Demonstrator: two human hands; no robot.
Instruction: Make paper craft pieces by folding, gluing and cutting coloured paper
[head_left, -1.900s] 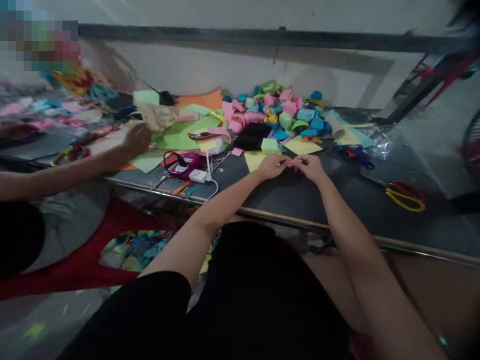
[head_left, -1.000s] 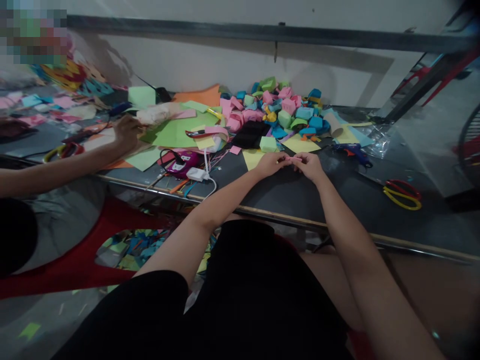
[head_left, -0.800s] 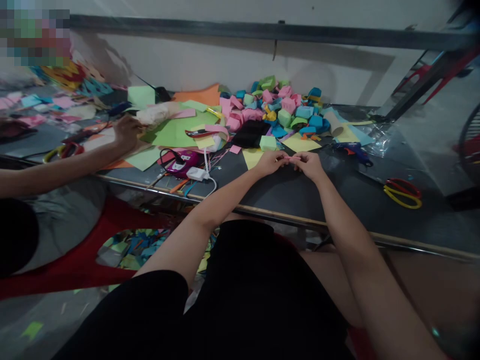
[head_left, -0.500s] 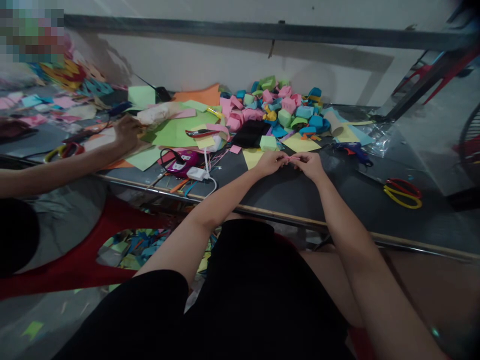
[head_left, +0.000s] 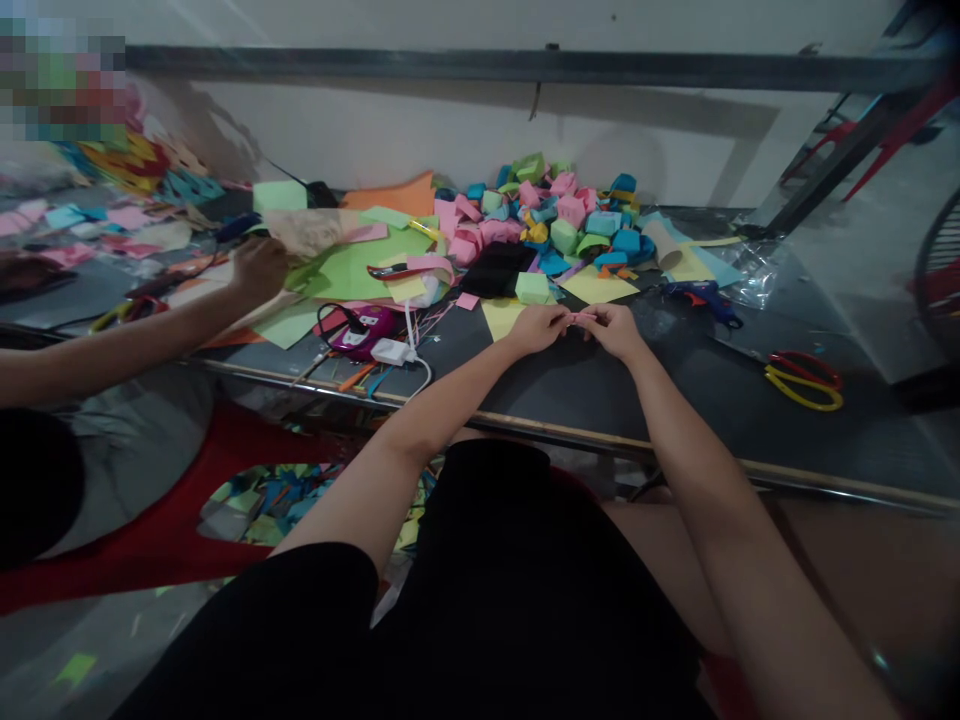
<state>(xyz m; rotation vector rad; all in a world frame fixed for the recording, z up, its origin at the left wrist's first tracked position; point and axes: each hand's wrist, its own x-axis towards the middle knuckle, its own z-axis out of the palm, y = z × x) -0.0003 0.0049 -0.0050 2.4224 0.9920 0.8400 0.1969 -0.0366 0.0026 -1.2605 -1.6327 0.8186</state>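
Observation:
Between my two hands, just above the dark table (head_left: 570, 390), is a small piece of pink paper (head_left: 579, 318). My left hand (head_left: 541, 328) pinches its left end, and my right hand (head_left: 613, 328) pinches the right end. Fingers cover most of the piece, so its full shape is hidden. Behind my left hand lie a pale green folded paper box (head_left: 534, 288) and a yellow sheet (head_left: 501, 318). A heap of pink, blue, green and yellow folded paper pieces (head_left: 566, 208) is piled farther back.
Right of my hands lie a blue glue gun (head_left: 705, 298) and scissors with red and yellow handles (head_left: 806, 382). To the left are a purple power socket (head_left: 364, 335) with a white plug (head_left: 394, 350) and cables. A co-worker's hand (head_left: 259, 268) reaches over paper sheets there.
My hands stay almost in place, still pinching the pink paper, with the fingers slightly shifted. The co-worker's hand has moved slightly. The view has tilted a little.

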